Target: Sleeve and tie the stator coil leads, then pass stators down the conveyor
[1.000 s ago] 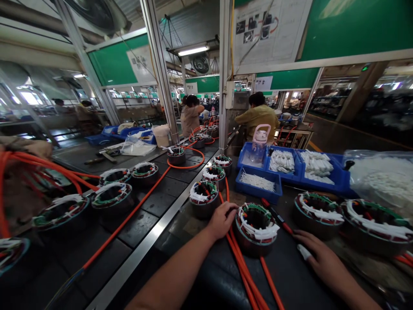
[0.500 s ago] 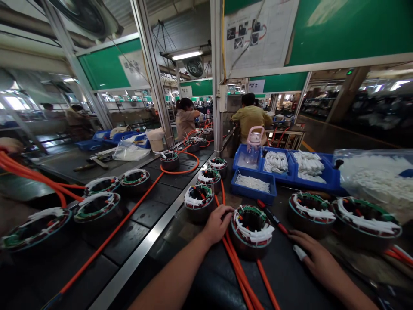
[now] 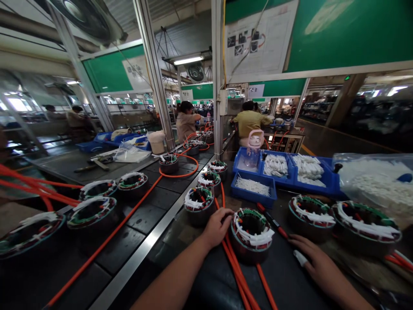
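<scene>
High ahead of my fingers is the green board (image 3: 348, 38). Under both hands spreads the black bench (image 3: 287, 286); left of them, past a metal rail (image 3: 147, 241), runs the dark track (image 3: 135, 226) with more stators and orange cable on it. Ahead and to the right of my right fingers slumps a clear bag (image 3: 376, 183) of white pieces. Ahead of the space between my hands sit blue bins (image 3: 254, 197), one with a bottle (image 3: 254, 153) in it, the others with white pieces.

The near stator (image 3: 253, 243) stands upright between my hands, just beside my left fingertips. Three others crowd beyond those fingers, and two stand past my right fingers. Orange cables (image 3: 235, 262) pass close by my left fingers, between that palm and the near stator, cluttering the gap.

My left hand (image 3: 217, 229) has its fingers bent; whether they pinch or touch the rim I cannot tell. My right hand (image 3: 318, 258) lies palm down, fingers stretched loosely, tips at the end of the red-and-black tool (image 3: 275, 224), which lies between them and the near stator. A white wrap (image 3: 300, 258) covers my right thumb.
</scene>
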`<move>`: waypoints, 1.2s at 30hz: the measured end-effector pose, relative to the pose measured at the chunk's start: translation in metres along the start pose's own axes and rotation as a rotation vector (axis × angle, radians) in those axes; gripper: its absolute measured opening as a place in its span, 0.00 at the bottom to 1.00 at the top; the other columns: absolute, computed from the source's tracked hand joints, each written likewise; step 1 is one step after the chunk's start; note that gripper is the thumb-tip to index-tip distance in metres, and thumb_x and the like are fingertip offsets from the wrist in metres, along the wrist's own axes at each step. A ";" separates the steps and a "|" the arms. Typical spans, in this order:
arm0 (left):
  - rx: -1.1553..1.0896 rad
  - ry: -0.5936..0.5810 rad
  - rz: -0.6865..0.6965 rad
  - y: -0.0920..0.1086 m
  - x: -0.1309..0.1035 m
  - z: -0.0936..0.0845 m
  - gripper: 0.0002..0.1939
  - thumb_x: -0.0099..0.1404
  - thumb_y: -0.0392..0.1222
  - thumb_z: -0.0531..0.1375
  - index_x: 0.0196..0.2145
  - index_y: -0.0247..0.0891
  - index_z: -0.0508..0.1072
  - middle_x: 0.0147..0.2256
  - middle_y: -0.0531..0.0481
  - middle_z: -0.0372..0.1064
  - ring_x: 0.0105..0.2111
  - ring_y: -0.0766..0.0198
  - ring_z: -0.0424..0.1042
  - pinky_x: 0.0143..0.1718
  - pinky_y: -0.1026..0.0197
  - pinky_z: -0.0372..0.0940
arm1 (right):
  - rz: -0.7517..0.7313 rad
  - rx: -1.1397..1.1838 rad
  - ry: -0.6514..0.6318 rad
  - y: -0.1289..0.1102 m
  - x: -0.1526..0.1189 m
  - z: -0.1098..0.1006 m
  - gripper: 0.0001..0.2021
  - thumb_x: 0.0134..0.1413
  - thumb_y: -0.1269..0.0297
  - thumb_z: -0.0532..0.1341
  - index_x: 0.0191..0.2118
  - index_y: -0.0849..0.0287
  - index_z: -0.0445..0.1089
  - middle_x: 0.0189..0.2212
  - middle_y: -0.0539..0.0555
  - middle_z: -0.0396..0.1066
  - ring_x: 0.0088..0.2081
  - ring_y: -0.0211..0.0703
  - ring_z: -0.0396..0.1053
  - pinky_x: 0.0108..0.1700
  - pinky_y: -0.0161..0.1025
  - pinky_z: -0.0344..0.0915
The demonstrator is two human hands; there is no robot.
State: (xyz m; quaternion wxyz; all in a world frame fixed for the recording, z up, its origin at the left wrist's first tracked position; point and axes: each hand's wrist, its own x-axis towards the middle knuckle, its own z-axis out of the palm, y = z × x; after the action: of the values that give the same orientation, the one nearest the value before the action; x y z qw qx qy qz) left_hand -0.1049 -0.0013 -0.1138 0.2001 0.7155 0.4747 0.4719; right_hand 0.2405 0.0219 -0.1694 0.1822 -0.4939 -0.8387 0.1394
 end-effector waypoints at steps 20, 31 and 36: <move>0.012 -0.015 0.009 0.001 -0.002 0.000 0.12 0.66 0.41 0.50 0.41 0.36 0.70 0.40 0.46 0.69 0.42 0.63 0.67 0.46 0.60 0.62 | -0.040 -0.070 -0.013 0.013 0.000 0.004 0.32 0.35 0.72 0.48 0.52 0.59 0.67 0.57 0.52 0.56 0.58 0.50 0.55 0.59 0.51 0.54; 0.023 -0.027 -0.002 0.000 -0.002 -0.001 0.11 0.66 0.40 0.50 0.42 0.36 0.69 0.39 0.46 0.69 0.42 0.63 0.67 0.46 0.60 0.61 | -0.035 -0.129 -0.065 0.013 0.000 0.004 0.32 0.36 0.72 0.48 0.53 0.60 0.65 0.58 0.52 0.54 0.59 0.48 0.52 0.62 0.50 0.48; 0.021 -0.027 -0.004 0.000 -0.002 -0.001 0.11 0.66 0.40 0.50 0.42 0.37 0.69 0.39 0.47 0.69 0.42 0.63 0.67 0.46 0.60 0.61 | -0.034 -0.130 -0.068 0.014 -0.001 0.005 0.33 0.37 0.72 0.48 0.54 0.60 0.64 0.59 0.52 0.53 0.59 0.47 0.51 0.62 0.50 0.48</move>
State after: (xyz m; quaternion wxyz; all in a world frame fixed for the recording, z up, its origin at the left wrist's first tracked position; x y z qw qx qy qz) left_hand -0.1058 -0.0032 -0.1144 0.1997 0.7228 0.4784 0.4569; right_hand 0.2490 0.0275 -0.1799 0.1237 -0.4855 -0.8599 0.0983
